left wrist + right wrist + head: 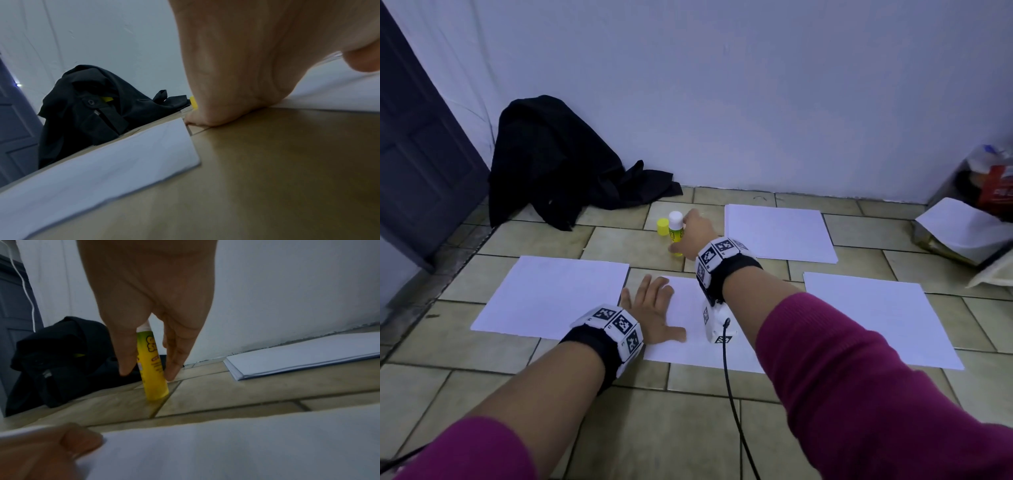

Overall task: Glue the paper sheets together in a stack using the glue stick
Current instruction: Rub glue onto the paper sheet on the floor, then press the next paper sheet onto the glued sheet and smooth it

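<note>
Standing upright on the floor tiles, the glue stick has a yellow tube with a printed label and a white top; its base sits on a grout line in the right wrist view. Yellow cap is off, standing just left of it. Right hand grip: thumb and fingers curled round the tube, tips on either side of the tube near mid-height, base still on the floor. Left hand grip: flat, fingers spread, holding nothing, palm pressing the near centre sheet at its left edge. Left sheet lies just beside that one, a strip of tile between them. Right sheet lies apart on the right. Paper stack sits far right by the wall, edges squared, several layers visible. Black cloth heaps at far left, near the cap but not touching it. Bare tile runs between the glue stick and the stack.
</note>
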`<state>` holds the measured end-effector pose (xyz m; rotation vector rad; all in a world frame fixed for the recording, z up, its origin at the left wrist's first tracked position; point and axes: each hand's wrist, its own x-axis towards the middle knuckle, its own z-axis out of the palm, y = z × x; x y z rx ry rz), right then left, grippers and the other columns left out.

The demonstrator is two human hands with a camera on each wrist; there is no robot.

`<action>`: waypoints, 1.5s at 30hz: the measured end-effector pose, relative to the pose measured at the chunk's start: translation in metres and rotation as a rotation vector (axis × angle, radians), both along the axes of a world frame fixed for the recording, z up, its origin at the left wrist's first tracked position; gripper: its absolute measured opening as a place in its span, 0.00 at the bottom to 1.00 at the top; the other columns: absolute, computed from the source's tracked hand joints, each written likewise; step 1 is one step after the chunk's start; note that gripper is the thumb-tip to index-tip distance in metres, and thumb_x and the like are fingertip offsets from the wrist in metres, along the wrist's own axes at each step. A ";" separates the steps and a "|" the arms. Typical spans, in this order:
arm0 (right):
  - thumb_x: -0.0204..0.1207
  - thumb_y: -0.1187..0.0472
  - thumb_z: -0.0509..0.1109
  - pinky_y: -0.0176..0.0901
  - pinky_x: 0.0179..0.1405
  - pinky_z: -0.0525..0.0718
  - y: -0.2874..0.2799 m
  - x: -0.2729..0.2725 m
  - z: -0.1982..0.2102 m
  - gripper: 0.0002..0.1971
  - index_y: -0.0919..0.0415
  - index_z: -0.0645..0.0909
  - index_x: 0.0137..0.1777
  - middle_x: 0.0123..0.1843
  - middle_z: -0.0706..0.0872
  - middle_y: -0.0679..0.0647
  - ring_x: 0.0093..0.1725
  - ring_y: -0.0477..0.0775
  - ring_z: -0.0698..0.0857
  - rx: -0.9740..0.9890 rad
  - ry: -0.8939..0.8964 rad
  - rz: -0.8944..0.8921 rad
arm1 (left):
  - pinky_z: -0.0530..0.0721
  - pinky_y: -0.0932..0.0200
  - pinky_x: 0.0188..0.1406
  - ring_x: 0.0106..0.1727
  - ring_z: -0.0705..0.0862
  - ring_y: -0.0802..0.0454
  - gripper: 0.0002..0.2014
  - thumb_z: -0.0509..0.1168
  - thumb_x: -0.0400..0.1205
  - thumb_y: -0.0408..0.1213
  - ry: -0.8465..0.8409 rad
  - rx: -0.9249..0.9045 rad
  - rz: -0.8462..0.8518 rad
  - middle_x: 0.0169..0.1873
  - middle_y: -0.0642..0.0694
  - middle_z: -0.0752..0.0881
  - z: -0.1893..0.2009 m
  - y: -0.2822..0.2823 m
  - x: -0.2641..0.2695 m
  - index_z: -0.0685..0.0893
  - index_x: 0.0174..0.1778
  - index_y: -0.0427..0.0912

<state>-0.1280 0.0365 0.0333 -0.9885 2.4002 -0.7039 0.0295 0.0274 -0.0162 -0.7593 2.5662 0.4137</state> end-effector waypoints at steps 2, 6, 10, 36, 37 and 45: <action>0.66 0.62 0.81 0.48 0.48 0.81 0.005 -0.003 0.002 0.37 0.65 0.64 0.71 0.63 0.78 0.60 0.57 0.61 0.81 0.017 -0.035 -0.001 | 0.32 0.40 0.79 0.84 0.35 0.47 0.70 0.38 0.41 0.71 -0.001 0.004 -0.001 0.84 0.47 0.36 0.001 0.000 -0.001 0.41 0.85 0.47; 0.68 0.55 0.80 0.47 0.62 0.78 0.035 -0.019 0.011 0.38 0.63 0.66 0.75 0.70 0.78 0.59 0.68 0.58 0.77 0.067 -0.050 0.028 | 0.38 0.40 0.79 0.84 0.34 0.51 0.69 0.44 0.38 0.68 -0.015 0.034 -0.006 0.83 0.55 0.41 0.003 -0.002 -0.002 0.50 0.82 0.45; 0.67 0.44 0.79 0.54 0.68 0.74 0.092 -0.041 0.023 0.45 0.60 0.62 0.79 0.75 0.73 0.58 0.74 0.59 0.71 0.424 0.130 0.091 | 0.39 0.36 0.80 0.83 0.32 0.51 0.58 0.56 0.53 0.63 -0.044 0.064 -0.010 0.83 0.57 0.38 0.005 -0.005 -0.002 0.47 0.83 0.49; 0.71 0.48 0.77 0.51 0.79 0.63 0.252 -0.069 -0.012 0.57 0.59 0.37 0.84 0.87 0.43 0.54 0.84 0.56 0.55 0.629 0.147 0.044 | 0.35 0.32 0.77 0.80 0.24 0.47 0.74 0.55 0.42 0.77 -0.083 0.171 -0.172 0.81 0.55 0.27 0.008 -0.019 0.008 0.34 0.84 0.49; 0.71 0.49 0.77 0.50 0.78 0.65 0.253 -0.069 -0.011 0.56 0.60 0.38 0.84 0.86 0.48 0.56 0.83 0.57 0.59 0.612 0.137 0.020 | 0.35 0.31 0.77 0.80 0.24 0.47 0.74 0.55 0.42 0.77 -0.088 0.168 -0.175 0.80 0.55 0.26 0.008 -0.019 0.008 0.34 0.84 0.49; 0.72 0.52 0.77 0.45 0.62 0.74 0.265 -0.075 -0.011 0.35 0.56 0.65 0.76 0.70 0.78 0.53 0.66 0.56 0.78 0.431 0.103 -0.111 | 0.34 0.32 0.77 0.80 0.24 0.48 0.74 0.56 0.42 0.76 -0.085 0.176 -0.154 0.80 0.56 0.27 0.009 -0.017 0.008 0.34 0.83 0.50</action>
